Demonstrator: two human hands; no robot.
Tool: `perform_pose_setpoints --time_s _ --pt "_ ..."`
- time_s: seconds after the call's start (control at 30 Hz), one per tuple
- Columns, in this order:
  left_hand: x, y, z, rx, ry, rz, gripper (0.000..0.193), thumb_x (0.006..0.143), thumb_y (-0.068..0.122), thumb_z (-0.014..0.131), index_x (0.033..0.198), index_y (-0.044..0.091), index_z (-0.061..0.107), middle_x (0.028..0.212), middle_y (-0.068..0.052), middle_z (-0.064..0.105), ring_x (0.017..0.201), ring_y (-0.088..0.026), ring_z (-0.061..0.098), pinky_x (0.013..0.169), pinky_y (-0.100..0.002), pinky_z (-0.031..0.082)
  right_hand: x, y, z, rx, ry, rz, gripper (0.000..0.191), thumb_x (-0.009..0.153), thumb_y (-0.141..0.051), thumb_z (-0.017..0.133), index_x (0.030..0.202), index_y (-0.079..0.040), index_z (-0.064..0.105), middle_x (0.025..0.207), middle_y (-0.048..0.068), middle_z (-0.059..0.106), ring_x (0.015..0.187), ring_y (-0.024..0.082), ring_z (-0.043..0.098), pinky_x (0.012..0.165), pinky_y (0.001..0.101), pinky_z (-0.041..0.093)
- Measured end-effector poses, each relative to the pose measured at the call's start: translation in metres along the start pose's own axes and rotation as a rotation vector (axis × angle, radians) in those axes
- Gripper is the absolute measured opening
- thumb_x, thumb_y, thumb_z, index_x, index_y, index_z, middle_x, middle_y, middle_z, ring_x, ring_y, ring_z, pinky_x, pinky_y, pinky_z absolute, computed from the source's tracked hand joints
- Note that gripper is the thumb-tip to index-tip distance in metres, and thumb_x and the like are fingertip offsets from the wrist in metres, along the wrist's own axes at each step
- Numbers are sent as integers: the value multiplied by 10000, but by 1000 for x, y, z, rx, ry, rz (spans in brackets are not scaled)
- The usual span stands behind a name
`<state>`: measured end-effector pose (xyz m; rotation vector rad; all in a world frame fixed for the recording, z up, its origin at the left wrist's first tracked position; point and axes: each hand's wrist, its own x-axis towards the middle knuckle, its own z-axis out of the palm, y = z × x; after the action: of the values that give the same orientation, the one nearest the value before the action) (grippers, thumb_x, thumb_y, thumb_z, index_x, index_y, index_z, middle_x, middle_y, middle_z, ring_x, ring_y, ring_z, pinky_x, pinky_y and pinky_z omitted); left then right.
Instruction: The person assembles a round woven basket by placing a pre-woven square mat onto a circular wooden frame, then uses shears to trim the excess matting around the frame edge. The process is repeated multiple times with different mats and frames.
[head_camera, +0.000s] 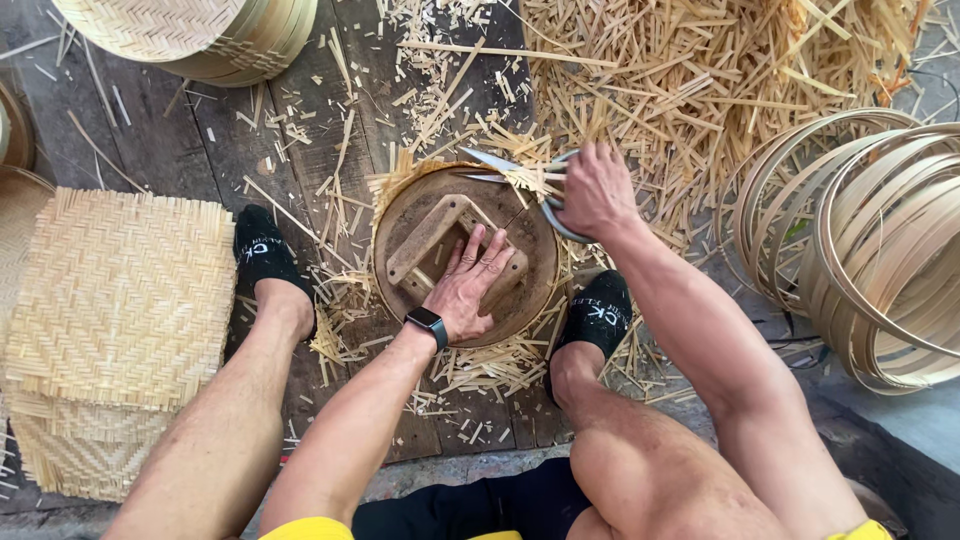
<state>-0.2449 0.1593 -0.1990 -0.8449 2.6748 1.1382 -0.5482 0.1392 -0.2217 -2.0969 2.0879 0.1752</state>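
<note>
**Head view: woven bamboo being trimmed around a round form**

A woven bamboo mat (480, 355) is being pinned under a round wooden form (405, 265), beneath flat, spread left hand (467, 290) fingers. Scissors (510, 170) are being gripped by the right hand (597, 190), fingers curled shut, blades lying just beyond the left fingertips, so that overhang is being cut along the edge.

View: one head-worn camera, looking steeply down from above the seated person's lap.
Facing: toward 12 o'clock, across the plank floor (190, 150).
Distance: close; forearms and knees fill the lower frame.
Centre: round wooden form (400, 235) between both feet.
Edges: woven mats (120, 300) at 9 o'clock, bamboo hoops (880, 250) at 3 o'clock.
</note>
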Motion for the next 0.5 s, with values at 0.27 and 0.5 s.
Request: perform_pose_setpoints --time_s 0.27,0.5 --pt "14 21 -8 -76 133 -456 1199 748 604 703 1574 20 60 1622 -306 49 1513 -433 42 1230 -586 68 -49 37 -19 108 -347 184 595 928 -499 654 1170 43 685 1162 220 653 1012 291 650 847 418 583" --pt "46 47 4 92 199 -656 1155 718 544 701 1536 -85 182 1594 -344 226 1513 -466 192 1220 -652 18 -3 -4 7 -83 63 9 551 629 -365 717 1012 31 719 940 183 673 866 277 662 786 400 593"
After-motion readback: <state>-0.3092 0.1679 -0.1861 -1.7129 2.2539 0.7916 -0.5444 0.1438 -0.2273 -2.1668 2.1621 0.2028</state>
